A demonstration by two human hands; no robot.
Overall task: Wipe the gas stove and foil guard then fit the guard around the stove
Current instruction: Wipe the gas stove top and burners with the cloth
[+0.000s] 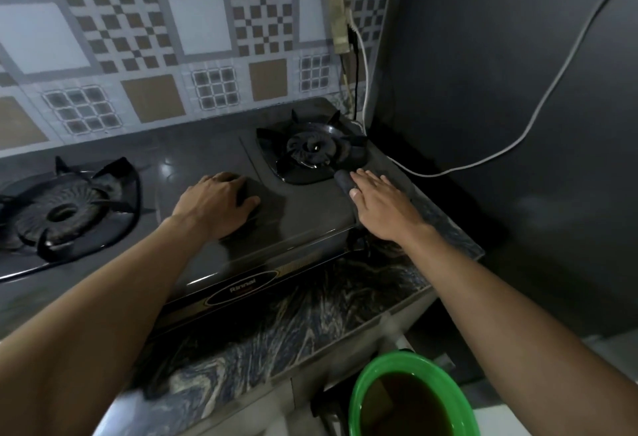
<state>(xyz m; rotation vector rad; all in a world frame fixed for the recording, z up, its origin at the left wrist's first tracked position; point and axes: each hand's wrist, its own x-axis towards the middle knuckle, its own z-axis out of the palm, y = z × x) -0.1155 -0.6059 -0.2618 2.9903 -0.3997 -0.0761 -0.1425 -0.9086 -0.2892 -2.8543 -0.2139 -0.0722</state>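
Observation:
A black two-burner gas stove [303, 218] stands on a marbled counter against a tiled wall. My left hand [215, 201] rests palm down on the glass top between the left burner [62, 211] and the right burner [312, 151], holding nothing. My right hand [379, 204] lies flat at the stove's right edge, just in front of the right burner, pressing on a dark cloth [342, 181] that pokes out beyond my thumb and forefinger. No foil guard is in view.
A green bucket [359, 397] of brownish water stands below the counter's front right corner. A dark grey panel [518, 73] closes the right side, and a white cable [518, 140] runs across it to the stove's back corner. The marbled counter [310, 318] shows in front of the stove.

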